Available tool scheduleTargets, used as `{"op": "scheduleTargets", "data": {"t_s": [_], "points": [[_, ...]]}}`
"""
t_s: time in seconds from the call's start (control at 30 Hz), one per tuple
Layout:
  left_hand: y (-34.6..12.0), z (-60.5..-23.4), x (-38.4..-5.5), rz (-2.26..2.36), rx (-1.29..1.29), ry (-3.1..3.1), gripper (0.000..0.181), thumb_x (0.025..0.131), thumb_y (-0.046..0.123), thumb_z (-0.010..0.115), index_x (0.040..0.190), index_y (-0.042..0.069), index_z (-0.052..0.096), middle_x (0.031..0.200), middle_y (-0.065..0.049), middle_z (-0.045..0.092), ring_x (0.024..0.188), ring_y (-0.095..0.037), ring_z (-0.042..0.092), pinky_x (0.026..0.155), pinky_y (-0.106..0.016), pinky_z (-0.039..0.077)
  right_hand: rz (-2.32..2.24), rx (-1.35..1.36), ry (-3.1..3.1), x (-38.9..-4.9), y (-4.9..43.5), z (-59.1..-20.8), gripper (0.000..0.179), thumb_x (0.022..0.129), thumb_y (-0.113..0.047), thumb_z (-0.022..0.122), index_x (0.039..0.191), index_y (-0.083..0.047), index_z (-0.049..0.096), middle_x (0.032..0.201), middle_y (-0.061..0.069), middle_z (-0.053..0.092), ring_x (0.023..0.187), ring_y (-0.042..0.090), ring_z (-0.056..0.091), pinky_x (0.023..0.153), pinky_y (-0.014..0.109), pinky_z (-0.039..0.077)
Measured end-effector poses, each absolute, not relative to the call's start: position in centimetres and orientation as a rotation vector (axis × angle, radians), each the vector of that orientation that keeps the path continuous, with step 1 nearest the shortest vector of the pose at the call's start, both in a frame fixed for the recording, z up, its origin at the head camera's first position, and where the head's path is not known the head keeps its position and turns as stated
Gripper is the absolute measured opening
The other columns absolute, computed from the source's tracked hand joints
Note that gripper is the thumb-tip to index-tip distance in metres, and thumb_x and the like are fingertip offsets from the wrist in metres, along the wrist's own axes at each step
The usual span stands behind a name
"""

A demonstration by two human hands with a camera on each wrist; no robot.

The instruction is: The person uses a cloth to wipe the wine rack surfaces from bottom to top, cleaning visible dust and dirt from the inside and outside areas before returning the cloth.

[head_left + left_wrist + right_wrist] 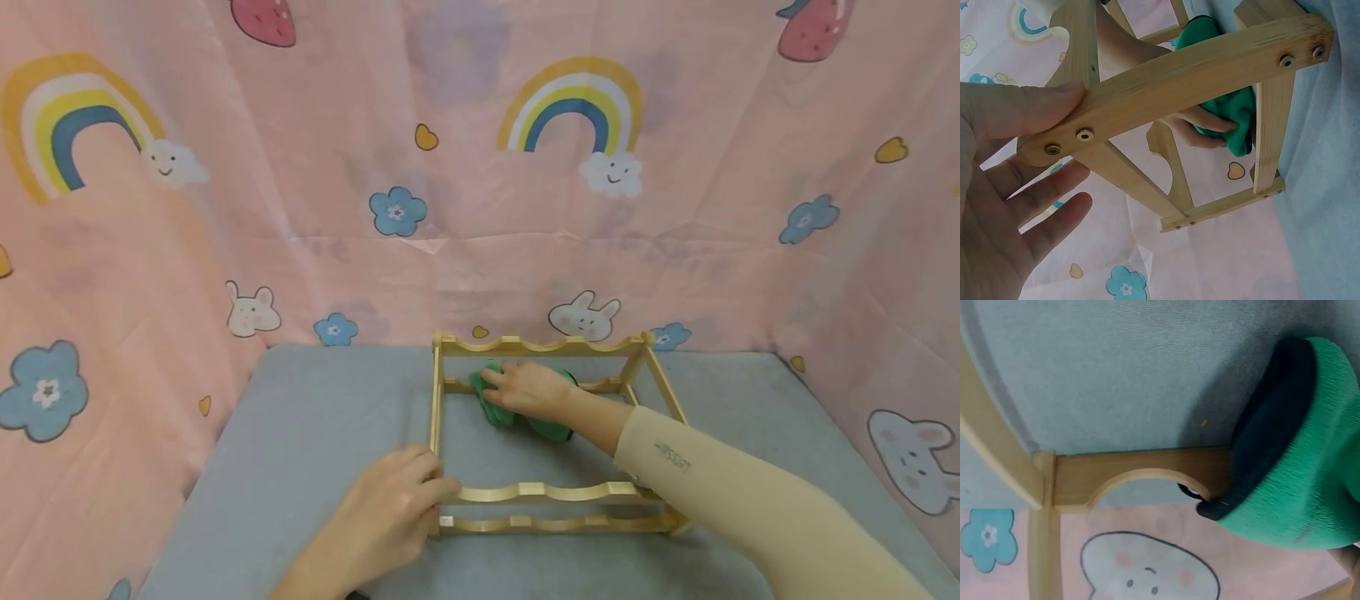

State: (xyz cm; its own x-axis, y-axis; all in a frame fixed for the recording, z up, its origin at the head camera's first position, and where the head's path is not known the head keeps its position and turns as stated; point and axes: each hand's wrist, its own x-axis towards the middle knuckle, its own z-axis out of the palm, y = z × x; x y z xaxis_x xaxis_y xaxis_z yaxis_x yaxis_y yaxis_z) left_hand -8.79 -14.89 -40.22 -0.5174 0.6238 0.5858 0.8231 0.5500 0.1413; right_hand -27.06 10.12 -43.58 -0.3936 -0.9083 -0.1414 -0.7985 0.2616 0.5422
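Observation:
A light wooden rack with scalloped rails stands on the grey cloth surface. My left hand holds its near left corner. In the left wrist view, the thumb lies over the end of a side bar, while the other fingers are spread below. Reaching inside the frame, my right hand grips a green fuzzy cloth piece. The right wrist view shows the dark-lined opening and small loop of this green cloth piece; its exact kind is unclear. Most of the right hand is out of that view.
A pink curtain printed with rainbows, rabbits and flowers hangs behind and on both sides. The grey cloth surface extends around the rack. The right forearm's beige sleeve crosses over the rack's right side.

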Motion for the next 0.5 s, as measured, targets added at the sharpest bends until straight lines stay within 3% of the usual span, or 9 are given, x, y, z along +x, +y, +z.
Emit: {"op": "scheduleTargets", "data": {"t_s": [0.17, 0.37, 0.5], "points": [[-14.9, -40.0, -8.7, -0.583, -1.16, -2.33, 0.032, 0.071, -0.01, 0.079, 0.091, 0.015, 0.076, 0.084, 0.006, 0.056, 0.076, -0.009, 0.051, 0.064, -0.02, 0.046, -0.834, 1.609, -2.387, -26.9, 11.3, -42.8, 0.015, 0.097, -0.006, 0.074, 0.108, -0.013, 0.066, 0.115, 0.007, 0.055, 0.075, 0.015, 0.057, 0.051, 0.02, 0.045], [-15.1, -39.9, -8.6, -0.578, -1.166, -2.344, 0.031, 0.073, -0.009, 0.075, 0.092, 0.015, 0.076, 0.084, 0.007, 0.057, 0.077, -0.009, 0.051, 0.065, -0.019, 0.045, -0.939, 1.586, -2.44, -26.8, 13.8, -42.3, 0.017, 0.097, -0.006, 0.074, 0.108, -0.012, 0.063, 0.12, 0.008, 0.056, 0.075, 0.015, 0.059, 0.055, 0.02, 0.048], [-15.0, -40.1, -8.6, -0.596, -1.159, -2.331, 0.032, 0.072, -0.01, 0.075, 0.091, 0.015, 0.076, 0.084, 0.007, 0.057, 0.076, -0.008, 0.051, 0.065, -0.019, 0.045, -0.905, 1.579, -2.463, -26.9, 14.9, -42.3, 0.018, 0.095, -0.005, 0.075, 0.105, -0.011, 0.063, 0.115, 0.006, 0.056, 0.075, 0.017, 0.059, 0.056, 0.021, 0.05]]}}
